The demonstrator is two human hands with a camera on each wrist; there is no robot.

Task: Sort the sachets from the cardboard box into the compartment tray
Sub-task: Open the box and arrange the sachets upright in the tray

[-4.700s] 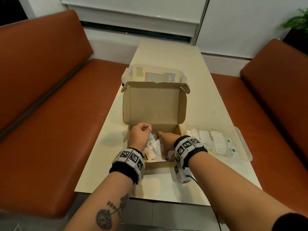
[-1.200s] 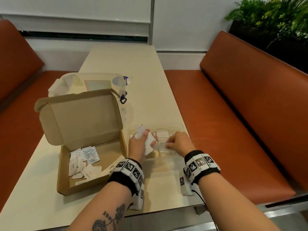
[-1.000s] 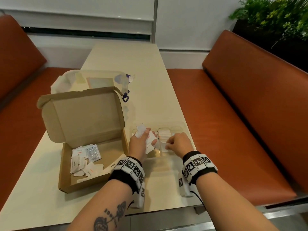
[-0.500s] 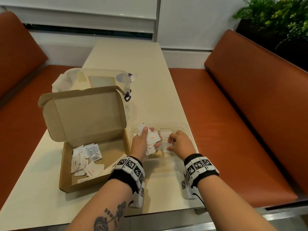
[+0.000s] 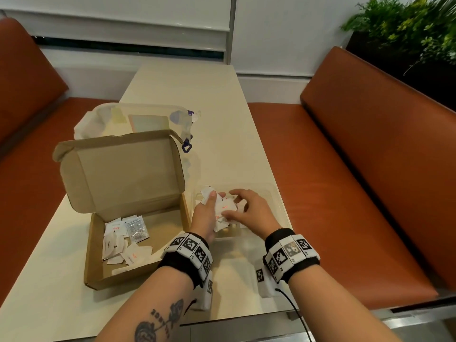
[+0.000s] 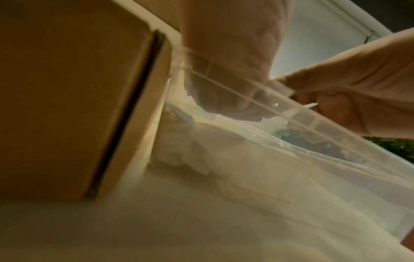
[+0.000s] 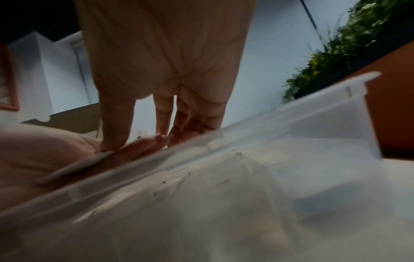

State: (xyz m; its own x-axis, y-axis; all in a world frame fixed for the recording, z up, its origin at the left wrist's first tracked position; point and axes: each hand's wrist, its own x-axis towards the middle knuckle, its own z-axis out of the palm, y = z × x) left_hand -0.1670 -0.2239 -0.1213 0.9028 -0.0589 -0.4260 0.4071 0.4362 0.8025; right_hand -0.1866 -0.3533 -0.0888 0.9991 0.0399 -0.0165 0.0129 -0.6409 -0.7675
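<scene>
The left hand (image 5: 206,219) holds a bunch of sachets (image 5: 223,209) above the near left part of the clear compartment tray (image 5: 276,193); its fingers are curled round the bunch, with the thumb laid along the top packets and one white corner sticking up past the knuckles; the right hand (image 5: 249,213) meets it from the right, fingers a little spread and bent, the tips touching the top packet of the bunch, though whether they pinch it or only press on it cannot be told from the head view; in the right wrist view the fingers (image 7: 116,124) point down over the tray rim (image 7: 291,113) and a thin white edge sits under the fingertip, against the other hand; the tray stands on the pale table (image 5: 187,85), just beside the right wall of the cardboard box (image 5: 93,265), touching or nearly so; the box is open, its lid (image 5: 123,174) raised at the back, and more loose sachets (image 5: 123,240) lie on its floor toward the left, most white, one silvery with small print; behind the box rests a clear plastic bag (image 5: 98,119) with a purple clip at its right end; orange benches (image 5: 370,169) run along both sides of the table, and green plants (image 5: 407,28) stand beyond the right one.
</scene>
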